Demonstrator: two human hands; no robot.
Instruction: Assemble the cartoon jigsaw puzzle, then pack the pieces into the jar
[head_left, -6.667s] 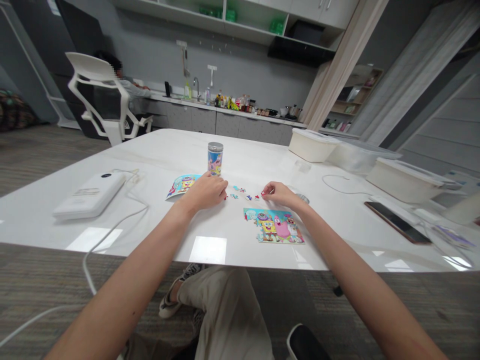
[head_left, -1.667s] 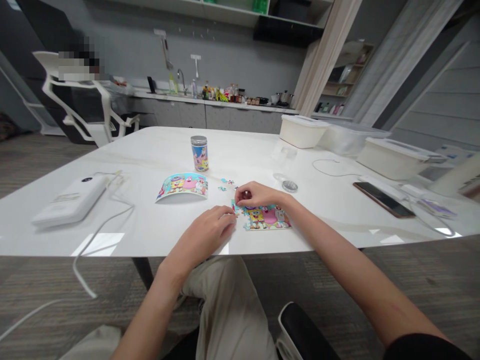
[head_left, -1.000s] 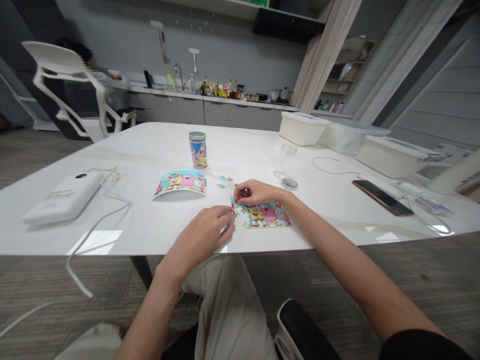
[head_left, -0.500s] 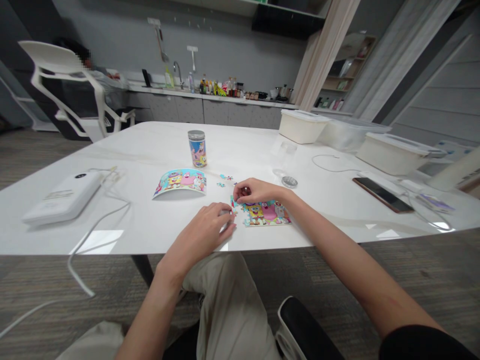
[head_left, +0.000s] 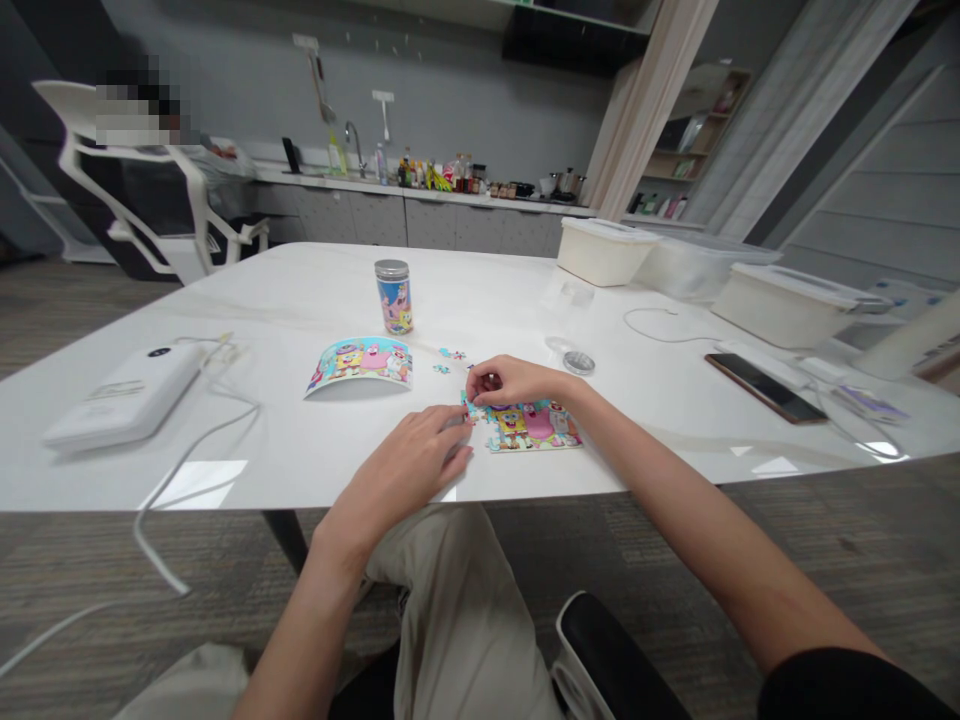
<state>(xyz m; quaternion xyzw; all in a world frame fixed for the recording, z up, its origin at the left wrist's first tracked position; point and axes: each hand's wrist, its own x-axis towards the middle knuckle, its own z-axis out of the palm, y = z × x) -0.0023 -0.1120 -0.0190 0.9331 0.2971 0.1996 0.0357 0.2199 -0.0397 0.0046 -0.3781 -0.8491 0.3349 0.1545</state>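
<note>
One SpongeBob jigsaw puzzle (head_left: 534, 427) lies partly under the right hand (head_left: 511, 380), fingers curled, grip unclear; the left hand (head_left: 409, 462), thumb spread, rests at its left edge.

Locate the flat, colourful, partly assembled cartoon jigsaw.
In the head view, the jigsaw lies just right of centre, near the front edge of the white table, partly hidden by the right hand.

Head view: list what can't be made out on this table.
Head view:
Part of the jigsaw puzzle's upper edge: hidden by the right hand.
Whether the left hand grips anything: contact too small to tell.
Print on the loose puzzle pieces: too small.
Lettering on the white power bank: too small.
</note>
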